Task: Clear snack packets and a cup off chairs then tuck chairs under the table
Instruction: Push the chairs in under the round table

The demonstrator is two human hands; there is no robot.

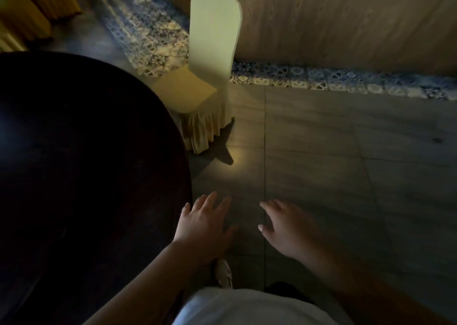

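A chair (212,59) in a cream cover with a pleated skirt stands ahead, its seat partly under the edge of the dark round table (81,166). Its visible seat part is bare. No snack packet or cup shows. My left hand (205,223) hovers over the floor just right of the table's edge, fingers spread, holding nothing. My right hand (286,228) is a little to its right, also with fingers spread and empty. Both hands are well short of the chair.
Grey floor tiles (346,163) stretch to the right. A blue patterned tile strip (333,79) runs along a wood-panelled wall (346,17). Yellow draped furniture (32,7) stands at the far left. My shoe (223,272) shows below my hands.
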